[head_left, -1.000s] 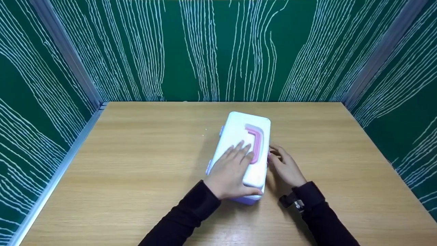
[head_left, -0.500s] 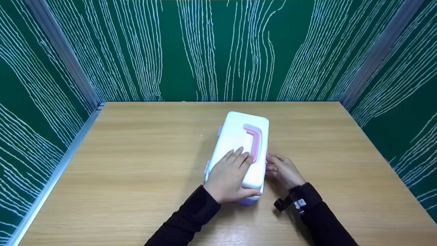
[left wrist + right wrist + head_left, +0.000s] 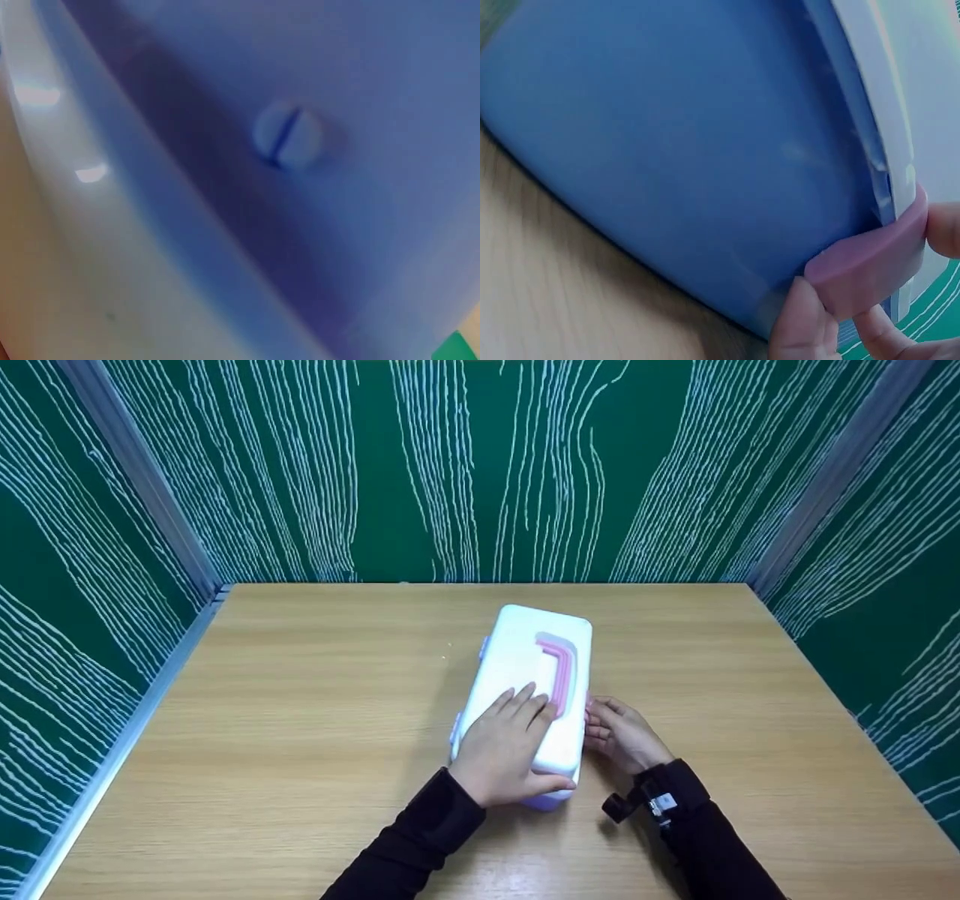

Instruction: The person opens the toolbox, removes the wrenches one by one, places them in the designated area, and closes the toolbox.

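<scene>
A storage box with a white lid and a blue-purple base stands slantwise on the table. My left hand rests spread on the lid's near part, its fingertips by the pink carrying handle. Its thumb lies along the near end. At the box's right side, the thumb and fingers of my right hand pinch a pink latch, which laps over the lid's rim in the right wrist view. Close up, the left wrist view shows the base's end with a round slotted knob; no left fingers can be made out there.
The wooden table extends around the box on all sides. Green panels with white wavy lines enclose it at the back and sides. Purple hinges stick out on the box's left side.
My right hand has shifted slightly nearer along the box's side and turned, its fingers closing in on the latch. The left hand and box have hardly moved.
</scene>
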`<action>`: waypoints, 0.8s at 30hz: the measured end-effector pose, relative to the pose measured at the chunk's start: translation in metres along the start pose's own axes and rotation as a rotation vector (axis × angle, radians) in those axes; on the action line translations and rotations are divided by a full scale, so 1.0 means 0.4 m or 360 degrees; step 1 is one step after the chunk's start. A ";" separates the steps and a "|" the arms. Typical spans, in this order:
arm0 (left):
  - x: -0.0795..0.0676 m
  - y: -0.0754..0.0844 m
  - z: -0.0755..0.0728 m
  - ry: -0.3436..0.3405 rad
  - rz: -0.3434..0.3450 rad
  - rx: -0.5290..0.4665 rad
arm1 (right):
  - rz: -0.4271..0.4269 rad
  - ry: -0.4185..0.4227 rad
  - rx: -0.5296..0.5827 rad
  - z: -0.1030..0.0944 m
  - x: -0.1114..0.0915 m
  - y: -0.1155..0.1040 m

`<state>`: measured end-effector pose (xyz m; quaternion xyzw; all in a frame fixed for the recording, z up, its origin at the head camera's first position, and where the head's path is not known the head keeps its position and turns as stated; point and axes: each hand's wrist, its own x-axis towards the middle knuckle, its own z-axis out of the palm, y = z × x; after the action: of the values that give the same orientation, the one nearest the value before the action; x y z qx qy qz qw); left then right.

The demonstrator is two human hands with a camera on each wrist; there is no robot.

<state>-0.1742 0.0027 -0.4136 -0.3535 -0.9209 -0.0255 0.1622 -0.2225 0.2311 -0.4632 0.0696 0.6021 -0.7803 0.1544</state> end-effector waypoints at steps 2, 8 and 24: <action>0.000 0.000 0.000 -0.0001 -0.0006 0.0004 | -0.0027 0.0038 -0.0050 -0.001 0.000 -0.002; -0.001 0.000 0.001 -0.0010 -0.0018 -0.0008 | -0.0137 0.0131 -0.0331 -0.008 -0.001 -0.010; -0.001 0.003 0.000 0.0002 -0.0026 -0.0008 | -0.0217 0.0014 -0.0227 -0.081 0.007 -0.007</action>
<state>-0.1732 0.0033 -0.4138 -0.3464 -0.9236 -0.0294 0.1618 -0.2286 0.2624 -0.4700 0.0206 0.6602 -0.7438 0.1028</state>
